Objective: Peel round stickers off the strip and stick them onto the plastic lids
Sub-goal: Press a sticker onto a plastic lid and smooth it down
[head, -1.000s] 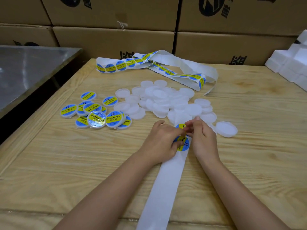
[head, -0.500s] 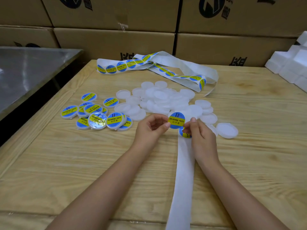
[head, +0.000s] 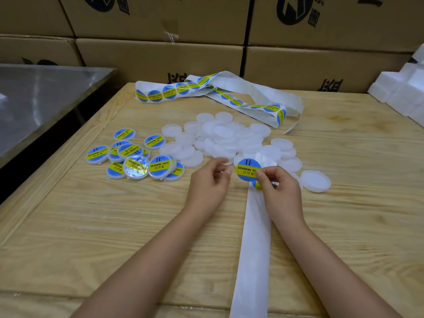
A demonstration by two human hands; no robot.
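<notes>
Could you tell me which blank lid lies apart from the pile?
The blank lid just right of the right hand; it lies alone, the other lids overlap.

I get soft, even light, bright enough all over, with only faint shadows under the plain lids (head: 226,136). The steel table (head: 46,104) at left shows a pale sheen. The left hand (head: 207,182) is motion-smeared at the fingertips, yet print on the sticker (head: 246,169) reads sharp. The cardboard boxes (head: 160,56) bow toward the corners

The right hand (head: 281,193) pinches a round sticker (head: 246,169) (blue, yellow) over the strip (head: 254,237); left hand (head: 207,184) hovers.
</notes>
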